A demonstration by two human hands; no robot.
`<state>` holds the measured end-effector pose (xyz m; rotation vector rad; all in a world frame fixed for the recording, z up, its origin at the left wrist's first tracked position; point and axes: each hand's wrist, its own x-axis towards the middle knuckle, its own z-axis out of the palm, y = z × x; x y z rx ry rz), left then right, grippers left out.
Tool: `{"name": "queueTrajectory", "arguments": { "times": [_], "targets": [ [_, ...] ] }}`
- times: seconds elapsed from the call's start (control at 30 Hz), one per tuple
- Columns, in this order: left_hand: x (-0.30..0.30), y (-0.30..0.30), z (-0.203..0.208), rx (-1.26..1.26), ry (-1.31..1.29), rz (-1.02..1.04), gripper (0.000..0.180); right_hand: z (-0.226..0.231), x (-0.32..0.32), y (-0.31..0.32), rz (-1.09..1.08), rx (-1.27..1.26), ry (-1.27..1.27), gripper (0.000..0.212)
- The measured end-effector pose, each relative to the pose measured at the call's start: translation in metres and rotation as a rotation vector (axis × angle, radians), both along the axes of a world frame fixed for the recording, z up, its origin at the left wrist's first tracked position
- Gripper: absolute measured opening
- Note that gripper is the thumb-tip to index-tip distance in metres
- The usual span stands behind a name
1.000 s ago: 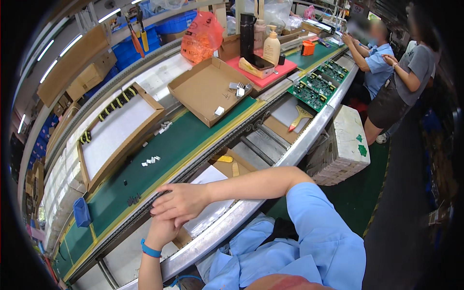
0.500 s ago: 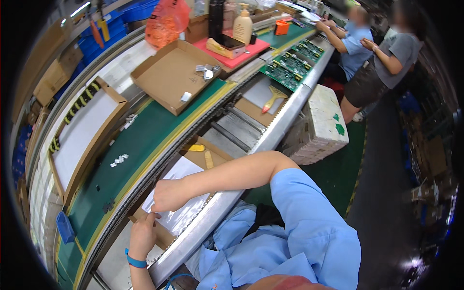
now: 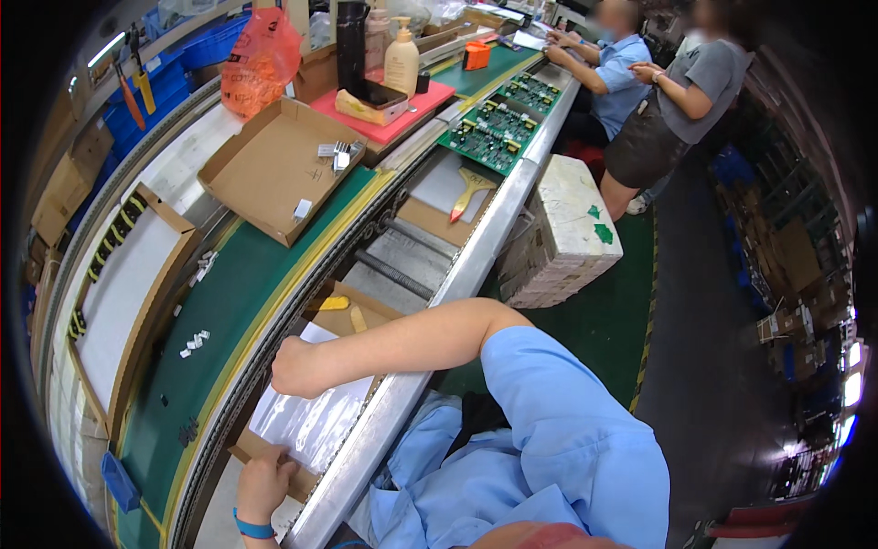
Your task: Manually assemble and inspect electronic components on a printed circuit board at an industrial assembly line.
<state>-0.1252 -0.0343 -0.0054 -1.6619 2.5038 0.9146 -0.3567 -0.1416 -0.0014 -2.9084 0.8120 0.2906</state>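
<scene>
My right hand [image 3: 297, 368] is closed in a fist over the far end of a shiny clear plastic sheet [image 3: 306, 416]. Its fingertips are turned away, so whatever they hold is hidden. The sheet lies over white material in a shallow cardboard tray [image 3: 245, 446] on the roller line. At the tray's near edge, my left hand [image 3: 263, 485], with a blue wristband, has its fingers curled against the cardboard. At the tray's far end lie a yellow-handled tool [image 3: 333, 303] and a tan strip [image 3: 358, 318].
Ahead on the line are green circuit boards [image 3: 489, 137] and a brush [image 3: 469, 192]. A metal rail [image 3: 402, 389] runs beside me. Across the green belt [image 3: 240, 274] stand an open cardboard box [image 3: 265, 156] and small white parts [image 3: 194, 344]. A white foam box [image 3: 572, 229] and two people are to the right.
My hands, close together before, have moved apart: the right toward the sheet's far end, the left to the near cardboard edge. More of the sheet shows between them. The whole view has shifted.
</scene>
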Motion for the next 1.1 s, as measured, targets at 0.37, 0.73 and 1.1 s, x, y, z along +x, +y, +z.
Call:
{"name": "queueTrajectory", "arguments": {
  "times": [0.37,0.73,1.1],
  "targets": [
    [0.004,-0.003,0.002,0.048,-0.008,-0.005,0.027,-0.003,-0.006,-0.007,-0.101,0.114,0.188,0.026],
    [-0.002,-0.001,0.01,-0.002,0.017,0.008,0.028,0.02,-0.022,-0.007,-0.059,-0.025,-0.199,0.01],
    [0.007,-0.002,-0.002,0.07,-0.031,0.003,0.027,-0.01,0.001,0.02,0.156,0.169,-0.087,0.015]
  ]
}}
